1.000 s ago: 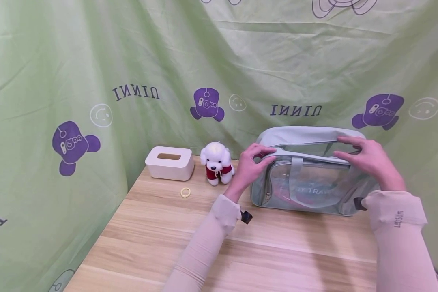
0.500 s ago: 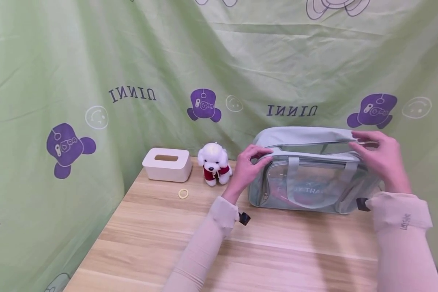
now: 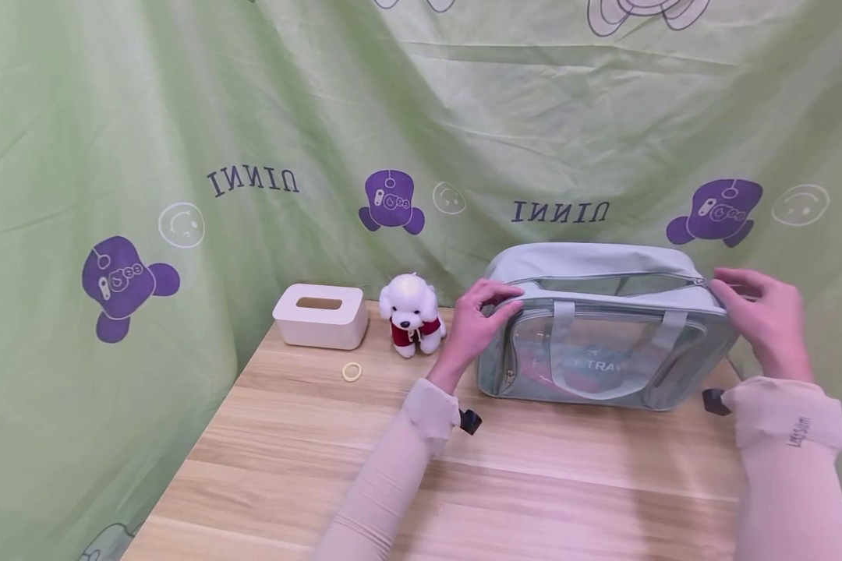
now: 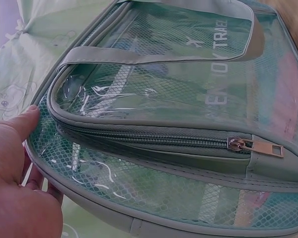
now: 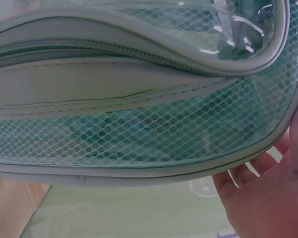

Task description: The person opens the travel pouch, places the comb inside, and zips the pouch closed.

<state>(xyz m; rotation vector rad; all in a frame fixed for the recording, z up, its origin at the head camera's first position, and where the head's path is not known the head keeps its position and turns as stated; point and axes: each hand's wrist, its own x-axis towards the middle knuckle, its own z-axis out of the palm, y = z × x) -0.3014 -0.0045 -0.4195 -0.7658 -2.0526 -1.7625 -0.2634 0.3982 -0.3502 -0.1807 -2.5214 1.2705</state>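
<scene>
A pale green travel bag (image 3: 603,351) with clear mesh panels and "ENJOY TRAVEL" lettering stands upright on the table, its top gaping. My left hand (image 3: 479,318) grips the bag's upper left corner. In the left wrist view, the thumb lies on the edge and the fingers go behind it; a zipper pull (image 4: 256,147) sits on the front pocket. At the upper right corner, my right hand (image 3: 768,319) holds the bag, fingers curled behind the edge in the right wrist view. Some pinkish contents (image 4: 288,94) show through the clear side.
Left of the bag, a white plush dog (image 3: 410,312) in a red outfit sits on the wooden table (image 3: 309,467). Beside it stand a white tissue box (image 3: 320,327) and a small yellow ring (image 3: 352,372). A green curtain (image 3: 288,101) hangs behind.
My right hand has slid rightward along the bag's top opening to its right corner. The left hand keeps its grip on the left corner. The head view shifted slightly.
</scene>
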